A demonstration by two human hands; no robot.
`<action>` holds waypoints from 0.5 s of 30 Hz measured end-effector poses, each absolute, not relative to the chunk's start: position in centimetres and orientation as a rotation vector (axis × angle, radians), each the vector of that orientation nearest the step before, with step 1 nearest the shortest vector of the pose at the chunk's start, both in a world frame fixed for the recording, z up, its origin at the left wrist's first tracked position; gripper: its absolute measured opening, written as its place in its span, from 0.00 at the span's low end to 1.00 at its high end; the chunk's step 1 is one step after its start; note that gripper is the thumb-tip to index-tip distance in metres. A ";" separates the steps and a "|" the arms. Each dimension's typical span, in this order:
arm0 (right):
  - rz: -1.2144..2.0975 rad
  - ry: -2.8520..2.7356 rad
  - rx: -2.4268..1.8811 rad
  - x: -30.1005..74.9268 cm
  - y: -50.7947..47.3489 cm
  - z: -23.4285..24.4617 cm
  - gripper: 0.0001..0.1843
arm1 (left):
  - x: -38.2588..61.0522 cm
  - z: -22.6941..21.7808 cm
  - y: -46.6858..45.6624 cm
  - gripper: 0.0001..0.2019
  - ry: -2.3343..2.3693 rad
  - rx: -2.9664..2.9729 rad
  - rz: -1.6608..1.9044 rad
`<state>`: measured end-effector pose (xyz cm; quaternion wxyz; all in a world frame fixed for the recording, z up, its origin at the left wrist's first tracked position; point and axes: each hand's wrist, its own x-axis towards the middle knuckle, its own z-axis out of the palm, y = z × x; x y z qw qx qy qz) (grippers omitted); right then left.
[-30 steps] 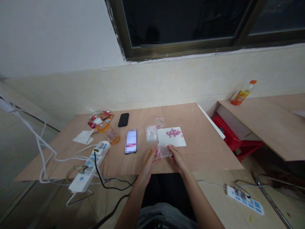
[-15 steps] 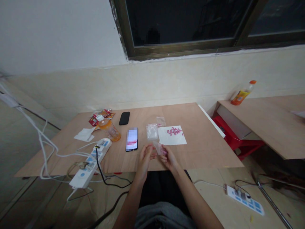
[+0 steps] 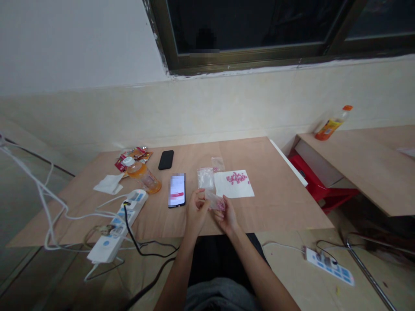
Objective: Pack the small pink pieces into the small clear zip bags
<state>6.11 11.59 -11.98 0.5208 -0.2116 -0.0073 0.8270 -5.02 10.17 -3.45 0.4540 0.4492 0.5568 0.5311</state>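
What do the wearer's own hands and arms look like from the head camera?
Left hand and right hand wear no gloves. Both forearms show no sleeves, watch or cables. A grey garment and dark legwear show below. Rings: too small to tell.

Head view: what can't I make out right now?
All in the head view:
Held bag: edges partly covered by the left hand and right hand; seal too small to judge.
Loose pink pieces: too small to count surely.
Phone screen: hidden by pixelation.
Far-right table: cut off by the right edge.
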 end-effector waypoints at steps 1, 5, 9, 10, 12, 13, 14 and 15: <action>1.981 -0.010 -0.501 6.0 11.6 -12.1 0.17 | -5.0 -3.3 10.3 0.19 1.367 1.114 1.305; 2.024 0.002 -0.510 5.8 11.9 -12.4 0.13 | -5.0 -2.7 10.7 0.18 1.314 1.082 1.242; 2.025 0.028 -0.503 5.8 12.3 -12.6 0.12 | -5.3 -2.3 10.9 0.18 1.306 1.017 1.210; 2.025 0.032 -0.502 5.8 12.4 -12.6 0.12 | -5.3 -2.2 11.0 0.19 1.309 0.999 1.209; 2.034 0.051 -0.500 5.9 12.6 -12.5 0.12 | -5.5 -2.0 11.1 0.19 1.315 0.961 1.219; 2.041 0.065 -0.501 6.0 12.8 -12.5 0.13 | -5.6 -1.9 11.2 0.19 1.318 0.944 1.233; 2.048 0.077 -0.503 6.2 13.0 -12.5 0.15 | -5.6 -1.7 11.3 0.19 1.322 0.932 1.252; 2.053 0.082 -0.506 6.4 13.2 -12.4 0.17 | -5.7 -1.6 11.5 0.20 1.326 0.923 1.279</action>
